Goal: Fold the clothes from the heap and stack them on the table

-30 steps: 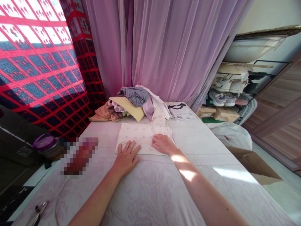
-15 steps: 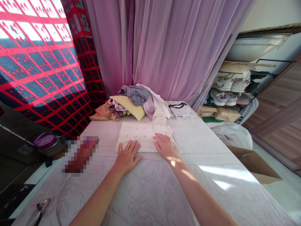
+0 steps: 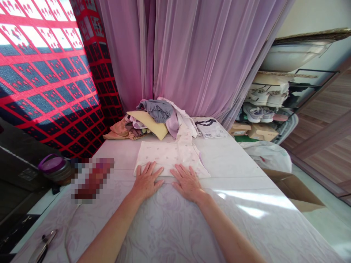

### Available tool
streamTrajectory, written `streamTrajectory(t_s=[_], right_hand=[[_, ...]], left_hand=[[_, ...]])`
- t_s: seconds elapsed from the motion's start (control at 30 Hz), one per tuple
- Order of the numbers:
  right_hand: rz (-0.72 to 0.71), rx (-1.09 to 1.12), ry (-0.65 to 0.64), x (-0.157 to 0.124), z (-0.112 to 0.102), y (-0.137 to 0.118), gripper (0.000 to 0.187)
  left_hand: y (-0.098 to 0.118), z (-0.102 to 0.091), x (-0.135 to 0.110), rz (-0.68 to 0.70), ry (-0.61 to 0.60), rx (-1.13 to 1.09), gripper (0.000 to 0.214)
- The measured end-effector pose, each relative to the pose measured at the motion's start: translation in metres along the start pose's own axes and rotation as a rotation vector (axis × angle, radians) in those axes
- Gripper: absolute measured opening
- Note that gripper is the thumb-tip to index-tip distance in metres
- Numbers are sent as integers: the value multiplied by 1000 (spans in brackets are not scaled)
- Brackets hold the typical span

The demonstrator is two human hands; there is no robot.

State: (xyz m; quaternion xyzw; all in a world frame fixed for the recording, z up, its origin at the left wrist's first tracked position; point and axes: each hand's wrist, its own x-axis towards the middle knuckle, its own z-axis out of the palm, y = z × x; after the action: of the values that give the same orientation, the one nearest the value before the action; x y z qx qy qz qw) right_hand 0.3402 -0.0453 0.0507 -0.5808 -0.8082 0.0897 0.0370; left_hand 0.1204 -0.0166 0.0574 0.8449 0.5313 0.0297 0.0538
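White dotted garment (image 3: 167,155) under the left hand (image 3: 146,181) and right hand (image 3: 188,182), grips open, empty.

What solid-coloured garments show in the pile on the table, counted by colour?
Grey ruffled garment: 1
Yellow garment: 1
Peach garment: 1
Lilac garment: 1
Total: 4

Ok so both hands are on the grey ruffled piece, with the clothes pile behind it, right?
No, not the grey piece. The head view shows the left hand and right hand flat on the near edge of a white garment with faint pink spots. The grey ruffled piece lies in the pile of clothes behind it.
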Motion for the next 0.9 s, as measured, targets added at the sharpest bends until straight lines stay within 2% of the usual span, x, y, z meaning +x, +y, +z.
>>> streamTrajectory(t_s=[0.17,0.27,0.4,0.5,0.6,0.73,0.9], right_hand=[[0,13,8,-4,1,1,53],[56,10,70,-11,-5,8,54],[235,4,24,-20,-10,25,56],[257,1,9,-24,-9,33,56],[251,11,32,-25,-6,35,55],[222,52,96,-26,-3,34,52],[214,123,199,-28,-4,42,44]], left_hand=[[8,-4,3,-19,50,-13,48],[14,-2,6,46,91,-11,52],[16,7,10,142,6,-10,61],[13,8,12,138,-49,-15,61],[12,-3,17,130,-15,-34,52],[12,-27,42,159,10,-58,37],[25,-49,102,269,54,45,28]])
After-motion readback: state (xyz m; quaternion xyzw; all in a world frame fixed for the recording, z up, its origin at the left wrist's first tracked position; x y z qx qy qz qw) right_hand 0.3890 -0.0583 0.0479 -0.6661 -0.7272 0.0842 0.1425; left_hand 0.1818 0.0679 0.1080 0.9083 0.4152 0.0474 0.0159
